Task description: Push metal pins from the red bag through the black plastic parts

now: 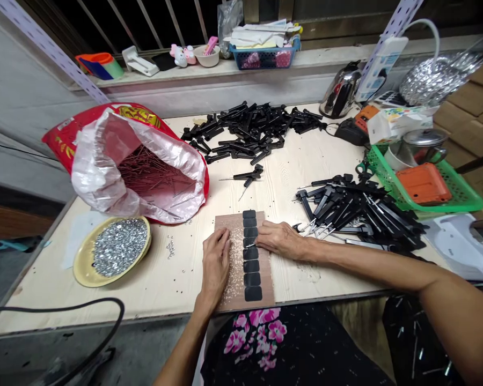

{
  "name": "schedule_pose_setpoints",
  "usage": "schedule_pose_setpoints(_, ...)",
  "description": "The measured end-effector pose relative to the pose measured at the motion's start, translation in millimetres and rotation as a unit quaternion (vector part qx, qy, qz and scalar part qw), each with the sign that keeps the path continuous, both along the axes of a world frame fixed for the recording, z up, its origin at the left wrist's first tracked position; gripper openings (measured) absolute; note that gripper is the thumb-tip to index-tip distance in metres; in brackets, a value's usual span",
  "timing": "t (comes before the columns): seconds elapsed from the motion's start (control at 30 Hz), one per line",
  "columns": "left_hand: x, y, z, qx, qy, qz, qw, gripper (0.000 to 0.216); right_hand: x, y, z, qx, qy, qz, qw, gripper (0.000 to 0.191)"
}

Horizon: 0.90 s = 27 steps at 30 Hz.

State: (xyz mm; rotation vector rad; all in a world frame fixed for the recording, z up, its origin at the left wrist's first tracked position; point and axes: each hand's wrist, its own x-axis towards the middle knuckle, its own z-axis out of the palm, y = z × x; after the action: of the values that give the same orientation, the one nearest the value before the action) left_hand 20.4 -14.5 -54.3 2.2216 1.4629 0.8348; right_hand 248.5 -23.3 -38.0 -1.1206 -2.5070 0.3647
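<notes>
A brown board (pixel 268 289) lies at the table's front edge, with a column of black rectangular pads (pixel 253 279) down it and pale specks on its left side. My left hand (pixel 216 262) rests on the board's left edge. Its fingers are curled and pressed together, and what they hold, if anything, is hidden. Over the board's right side, the fingers of my right hand (pixel 280 239) are closed in a pinch. A thin silver pin (pixel 250 245) sticks out from their tips across one of the pads.
Left stand a yellow bowl (pixel 80 268) of small metal parts and a red sack (pixel 64 134) of reddish-brown rods. Black plastic pieces with metal rods (pixel 346 209) are heaped at right, more black pieces (pixel 261 126) at the back. A green basket (pixel 462 198) and a kettle (pixel 340 91) stand right.
</notes>
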Motion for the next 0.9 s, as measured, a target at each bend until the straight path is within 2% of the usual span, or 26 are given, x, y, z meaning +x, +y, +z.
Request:
schedule_pose_setpoints(0.1, -0.9, -0.2, -0.5, 0.001, -0.002, -0.004, 1.000, 0.034, -2.0, -9.6, 3.9, 0.010, -0.020, 0.012, 1.000, 0.025)
schedule_pose_setpoints(0.27, -3.4, 0.8, -2.6, 0.005, -0.007, -0.002, 1.000, 0.034, -1.2, -31.3, 7.3, 0.000, -0.014, 0.095, 0.995, 0.017)
schedule_pose_setpoints(0.3, -3.6, 1.2, -3.2, 0.006, -0.009, -0.001, 1.000, 0.034, -1.3, -33.0, 6.0, -0.006, -0.007, 0.077, 0.997, 0.017)
schedule_pose_setpoints(0.4, -4.2, 2.0, -5.0, 0.011, -0.019, 0.002, 1.000, 0.034, -4.5, -30.7, 0.7, -0.014, 0.000, -0.046, 0.999, 0.022)
schedule_pose_setpoints(0.43, -4.7, 2.0, -5.7, 0.012, -0.022, 0.003, 1.000, 0.034, -6.5, -28.8, 0.0, -0.009, -0.003, -0.067, 0.998, 0.023)
schedule_pose_setpoints(0.47, -5.4, 1.9, -6.4, 0.012, -0.024, 0.004, 1.000, 0.033, -8.3, -27.1, 0.5, -0.004, -0.007, -0.059, 0.998, 0.023)
schedule_pose_setpoints(0.57, -8.4, 1.9, -9.8, 0.013, -0.028, 0.005, 0.999, 0.033, -5.1, -22.2, 10.5, -0.013, -0.017, 0.026, 0.999, 0.019)
schedule_pose_setpoints(0.6, -9.4, 2.3, -11.3, 0.015, -0.031, 0.006, 0.999, 0.033, 1.3, -20.3, 16.5, -0.024, -0.020, 0.030, 0.999, 0.017)
schedule_pose_setpoints(0.63, -10.4, 2.8, -12.8, 0.019, -0.035, 0.008, 0.999, 0.033, 11.2, -18.2, 23.5, -0.031, -0.023, 0.005, 0.999, 0.016)
schedule_pose_setpoints(0.73, -12.5, 4.2, -16.2, 0.031, -0.046, 0.009, 0.998, 0.032, 56.3, -12.2, 47.4, -0.013, -0.071, -0.143, 0.987, 0.013)
schedule_pose_setpoints(0.77, -12.9, 4.4, -16.8, 0.034, -0.048, 0.006, 0.998, 0.032, 72.9, -10.6, 55.4, -0.003, -0.112, -0.170, 0.979, 0.012)
schedule_pose_setpoints(0.83, -13.5, 4.3, -17.2, 0.038, -0.047, 0.000, 0.998, 0.031, 100.0, -6.7, 69.3, 0.015, -0.191, -0.198, 0.961, 0.008)
schedule_pose_setpoints(0.9, -13.6, 4.0, -17.0, 0.045, -0.046, -0.003, 0.998, 0.031, 110.6, 2.0, 78.9, 0.042, -0.224, -0.193, 0.954, 0.006)
